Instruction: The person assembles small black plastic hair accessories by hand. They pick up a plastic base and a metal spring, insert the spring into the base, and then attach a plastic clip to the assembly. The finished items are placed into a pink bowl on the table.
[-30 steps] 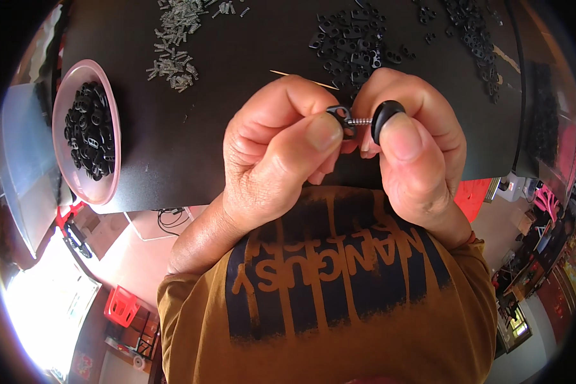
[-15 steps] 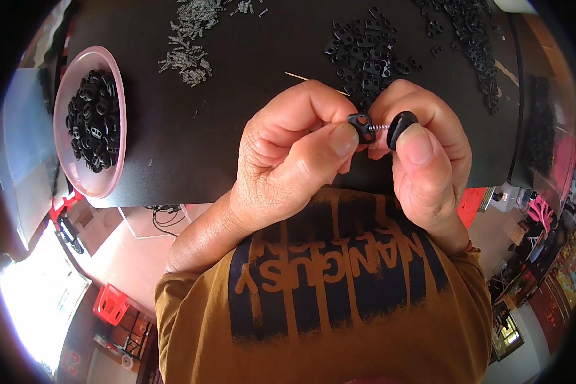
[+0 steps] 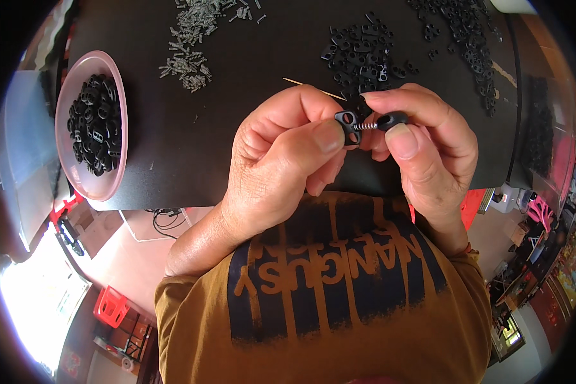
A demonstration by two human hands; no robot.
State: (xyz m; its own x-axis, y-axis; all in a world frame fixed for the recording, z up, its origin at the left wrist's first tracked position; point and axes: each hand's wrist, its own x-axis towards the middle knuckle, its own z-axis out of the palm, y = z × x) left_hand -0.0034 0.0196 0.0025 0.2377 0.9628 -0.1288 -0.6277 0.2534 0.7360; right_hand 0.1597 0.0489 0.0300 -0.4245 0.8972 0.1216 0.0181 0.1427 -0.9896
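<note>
Above the table's near edge, my left hand [image 3: 281,150] pinches a black plastic cord-lock piece with two holes [image 3: 348,127] between thumb and finger. A small metal spring [image 3: 366,127] reaches from that piece toward a rounded black cord-lock shell [image 3: 392,120]. My right hand [image 3: 432,137] grips the shell between thumb and fingers. The two black parts stand apart, with the spring's coils showing between them. Whether the spring's right end sits inside the shell is hard to make out.
A pink bowl [image 3: 123,160] of black cord-lock parts stands at the left. Metal springs [image 3: 195,32] lie scattered at the far left, black pieces [image 3: 361,54] behind my hands, more small black parts [image 3: 467,38] at the far right. A thin wooden stick [image 3: 313,88] lies on the dark table [image 3: 173,141].
The shell in my right hand has turned and now shows its side rather than its open end. My left hand and its piece have shifted slightly left.
</note>
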